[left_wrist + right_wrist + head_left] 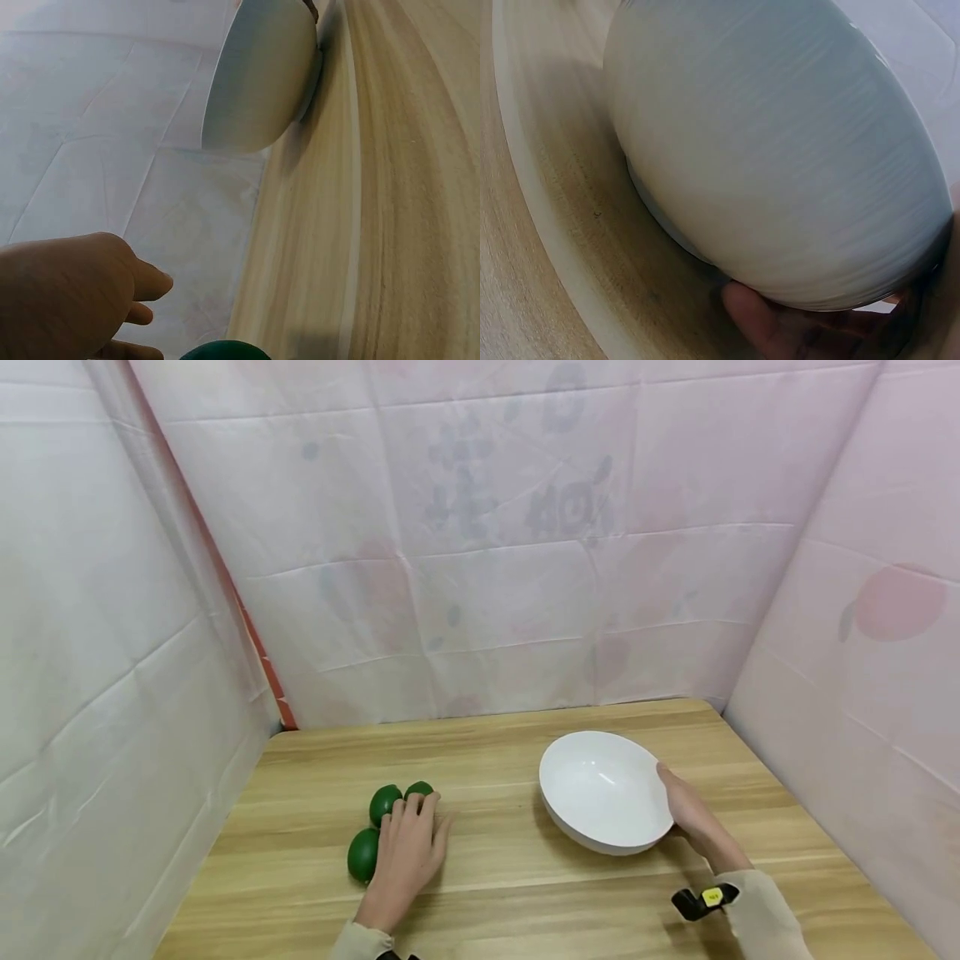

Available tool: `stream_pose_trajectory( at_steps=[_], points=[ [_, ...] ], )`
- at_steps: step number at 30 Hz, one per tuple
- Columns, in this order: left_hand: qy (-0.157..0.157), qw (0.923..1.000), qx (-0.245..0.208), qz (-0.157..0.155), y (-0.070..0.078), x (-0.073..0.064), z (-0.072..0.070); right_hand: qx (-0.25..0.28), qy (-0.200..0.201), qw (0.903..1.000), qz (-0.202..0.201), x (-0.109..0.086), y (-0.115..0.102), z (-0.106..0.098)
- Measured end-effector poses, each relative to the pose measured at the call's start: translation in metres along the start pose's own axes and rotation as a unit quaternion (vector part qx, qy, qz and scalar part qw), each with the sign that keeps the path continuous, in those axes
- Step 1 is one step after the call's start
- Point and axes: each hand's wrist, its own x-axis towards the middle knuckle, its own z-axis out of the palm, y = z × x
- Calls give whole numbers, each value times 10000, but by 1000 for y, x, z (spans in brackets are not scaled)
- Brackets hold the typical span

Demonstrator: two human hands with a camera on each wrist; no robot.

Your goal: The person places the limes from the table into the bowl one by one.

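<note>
Three dark green limes (386, 804) lie close together on the left part of the table. Over them reaches my left hand (408, 850), palm down, fingers loosely extended to the far lime (418, 789) and partly covering it. The near lime (363, 855) lies beside that hand; in the left wrist view, the top of a lime (225, 351) peeks in below the fingers. On the right, my right hand (692, 814) grips a white bowl (603, 789) by its right side, thumb at the rim. Its fingers (754, 315) show under the bowl's outer wall.
The wood-grain table (495, 910) carries both the limes and the bowl. White printed sheets (480, 568) hang behind it and along both sides. A black band with a yellow tag (711, 897) sits at the right wrist.
</note>
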Motion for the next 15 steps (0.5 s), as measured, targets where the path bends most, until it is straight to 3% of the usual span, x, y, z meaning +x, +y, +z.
stream_pose_trajectory(
  at_steps=[10, 15],
  points=[
    [-101, 9995, 242, 187, -4, -13, -4, 1, -26, 10000, -40, 2, 3, 0],
    [-441, 9983, 297, 257, -5, -16, -9, 291, -170, 9994, 95, 0, 3, -2]
  ],
)
